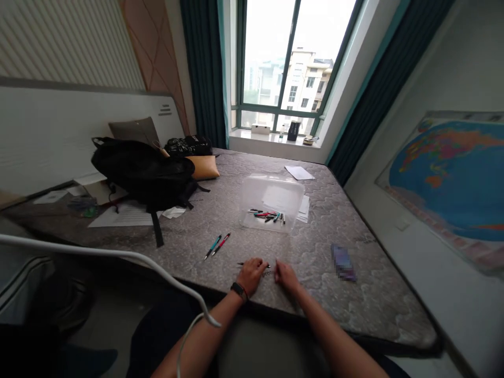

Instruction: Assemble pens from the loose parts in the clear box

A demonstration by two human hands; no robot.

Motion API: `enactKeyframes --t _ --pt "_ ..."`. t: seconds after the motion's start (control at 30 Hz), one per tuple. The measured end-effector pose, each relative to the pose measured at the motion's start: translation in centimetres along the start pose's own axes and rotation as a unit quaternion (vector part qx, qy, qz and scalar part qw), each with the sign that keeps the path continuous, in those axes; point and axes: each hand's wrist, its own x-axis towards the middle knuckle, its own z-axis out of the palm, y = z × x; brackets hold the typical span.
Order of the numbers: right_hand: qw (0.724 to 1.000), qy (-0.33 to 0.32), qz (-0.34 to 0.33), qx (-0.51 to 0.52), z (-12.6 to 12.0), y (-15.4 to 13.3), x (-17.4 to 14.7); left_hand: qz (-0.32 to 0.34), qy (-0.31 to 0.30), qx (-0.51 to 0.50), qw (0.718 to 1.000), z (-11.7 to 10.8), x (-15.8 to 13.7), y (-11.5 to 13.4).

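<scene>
My left hand (pixel 252 275), with a dark band on its wrist, is closed round a dark pen (pixel 240 263) near the mattress's front edge. The pen lies crosswise, and most of it is hidden by the fingers. A short way to the right is my right hand (pixel 286 276), its fingers curled together; whatever they may hold is hidden. On the mattress to the left, a teal pen (pixel 213 247) and a red pen (pixel 221 244) lie side by side, tilted. Beyond both hands stands a clear plastic box (pixel 246 194) with several pens (pixel 271 216) in it.
A black backpack (pixel 142 173) and a tan pouch (pixel 203 167) rest on the mattress (pixel 315 220) at left. Papers lie beside the box, and a blurred phone-like object (pixel 343 262) is at right. A white curved tube (pixel 157 265) crosses the lower left foreground.
</scene>
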Motion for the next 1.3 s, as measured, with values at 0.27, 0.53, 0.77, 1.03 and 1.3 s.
enactKeyframes --t 0.27,0.53,0.77,1.03,1.3 --pt "0.975 -0.138 0.065 0.163 1.2 -0.6 0.8 0.069 0.011 -0.004 0.998 1.5 -0.2 -0.6" --pt "0.964 -0.163 0.089 0.189 1.4 -1.0 -0.1 0.066 -0.015 -0.005 0.998 1.4 -0.1 -0.3" --pt "0.963 -0.110 0.125 0.213 1.2 -1.1 0.1 0.018 -0.057 0.000 0.998 0.7 0.2 0.0" --pt "0.959 -0.107 0.108 0.240 1.4 -0.6 0.3 -0.034 -0.098 -0.032 0.994 -0.3 0.4 0.5" --pt "0.960 -0.139 0.091 0.227 1.3 -0.7 0.0 -0.055 -0.100 -0.063 0.991 -0.2 0.3 0.6"
